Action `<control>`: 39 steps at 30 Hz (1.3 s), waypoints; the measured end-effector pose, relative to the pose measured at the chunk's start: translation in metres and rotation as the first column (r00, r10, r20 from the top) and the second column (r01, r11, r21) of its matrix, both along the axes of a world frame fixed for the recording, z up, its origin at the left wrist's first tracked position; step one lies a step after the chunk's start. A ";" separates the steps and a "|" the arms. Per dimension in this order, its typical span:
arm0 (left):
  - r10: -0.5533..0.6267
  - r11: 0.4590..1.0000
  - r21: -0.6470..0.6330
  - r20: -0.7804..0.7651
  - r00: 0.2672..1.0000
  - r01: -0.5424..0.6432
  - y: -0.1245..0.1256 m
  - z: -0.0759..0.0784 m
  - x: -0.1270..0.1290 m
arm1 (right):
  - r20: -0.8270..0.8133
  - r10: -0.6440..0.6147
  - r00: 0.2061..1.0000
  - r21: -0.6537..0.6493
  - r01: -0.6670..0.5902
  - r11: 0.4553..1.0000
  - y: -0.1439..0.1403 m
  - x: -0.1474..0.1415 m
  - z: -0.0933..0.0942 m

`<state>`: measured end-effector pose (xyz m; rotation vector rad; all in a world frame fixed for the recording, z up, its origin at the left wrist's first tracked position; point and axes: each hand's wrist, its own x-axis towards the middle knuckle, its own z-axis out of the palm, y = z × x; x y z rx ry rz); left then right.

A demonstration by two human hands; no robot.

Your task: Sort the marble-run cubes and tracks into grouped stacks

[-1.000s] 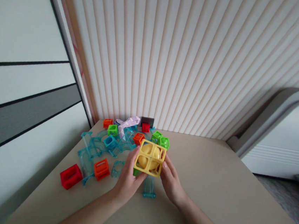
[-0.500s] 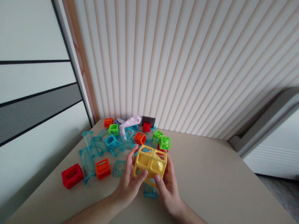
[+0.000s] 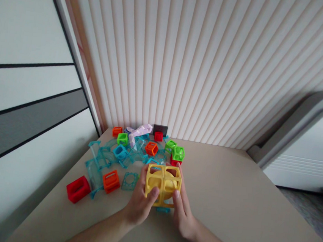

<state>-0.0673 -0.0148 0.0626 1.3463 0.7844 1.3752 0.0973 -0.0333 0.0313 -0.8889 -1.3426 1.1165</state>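
Holding the yellow block frame (image 3: 163, 185) just above the beige table (image 3: 227, 203), your left hand (image 3: 138, 206) and right hand (image 3: 182, 212) pinch its sides; beyond your fingers, colourful blocks (image 3: 135, 152) lie by the striped wall (image 3: 198, 63).

Yellow open-frame block (image 3: 163, 184), possibly ball inside, held above table.

Beige surface (image 3: 227, 203), set in a corner against a ribbed wall. On it, at the far left: clear teal track pieces (image 3: 103, 159) in a loose heap, a red block (image 3: 78, 189) nearest the left edge, an orange block (image 3: 110, 181) just beside it, a flat teal square tile (image 3: 129, 181), green cubes (image 3: 175, 151), a blue cube (image 3: 119, 152), small red and orange cubes near the wall.
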 end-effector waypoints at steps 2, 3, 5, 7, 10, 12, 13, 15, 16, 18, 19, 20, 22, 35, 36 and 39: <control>-0.042 0.999 0.009 0.013 0.999 0.042 -0.003 0.001 0.001 | -0.001 -0.009 1.000 0.008 0.009 1.000 -0.002 0.002 -0.003; -0.043 0.999 0.016 0.009 0.999 0.042 -0.004 0.001 0.001 | 0.006 -0.007 1.000 0.018 0.007 1.000 -0.002 0.004 -0.003; -0.033 0.999 0.032 -0.019 0.999 0.033 -0.004 0.001 0.001 | 0.035 0.008 0.999 0.049 -0.010 0.999 -0.003 0.007 -0.003; -0.031 0.999 0.040 -0.045 0.999 0.033 -0.002 0.001 -0.001 | 0.075 0.038 0.996 0.071 -0.043 0.997 -0.003 0.009 -0.003; -0.058 0.997 0.043 -0.069 0.996 0.061 0.003 0.001 -0.006 | 0.107 0.073 0.992 0.072 -0.081 0.994 -0.003 0.009 -0.007; -0.077 0.996 0.034 -0.076 0.994 0.079 0.006 0.000 -0.008 | 0.108 0.065 0.992 0.069 -0.072 0.995 -0.003 0.007 -0.011; -0.084 0.996 0.030 -0.080 0.993 0.087 0.007 -0.001 -0.009 | 0.108 0.061 0.992 0.072 -0.069 0.995 -0.002 0.006 -0.013; -0.082 0.996 0.025 -0.093 0.992 0.084 0.007 -0.005 -0.009 | 0.113 0.058 0.992 0.084 -0.068 0.994 -0.001 0.005 -0.013; -0.065 0.997 0.029 -0.099 0.993 0.069 0.007 -0.007 -0.009 | 0.119 0.064 0.991 0.100 -0.076 0.992 0.001 0.005 -0.012; 0.000 0.997 0.074 -0.110 0.994 0.008 0.007 -0.013 -0.011 | 0.140 0.080 0.987 0.146 -0.100 0.984 0.005 0.007 -0.004; 0.050 0.991 0.127 -0.114 0.992 -0.035 0.008 -0.016 -0.013 | 0.155 0.089 0.984 0.169 -0.115 0.979 0.007 0.008 0.000; 0.102 0.975 0.207 -0.117 0.988 -0.076 0.010 -0.018 -0.016 | 0.174 0.098 0.980 0.193 -0.131 0.972 0.011 0.010 0.005; 0.189 0.895 0.433 -0.156 0.970 -0.105 0.016 -0.021 -0.024 | 0.231 0.090 0.969 0.229 -0.144 0.963 0.020 0.015 0.011; 0.433 0.465 0.868 -0.394 0.811 0.174 0.045 -0.008 -0.046 | 0.405 -0.356 0.842 0.834 -0.181 0.521 0.057 0.040 0.019; 0.430 0.473 0.865 -0.394 0.812 0.169 0.045 -0.009 -0.046 | 0.395 -0.366 0.843 0.840 -0.170 0.515 0.057 0.040 0.020; 0.405 0.495 0.851 -0.406 0.819 0.177 0.047 -0.010 -0.048 | 0.375 -0.359 0.855 0.822 -0.128 0.554 0.055 0.039 0.020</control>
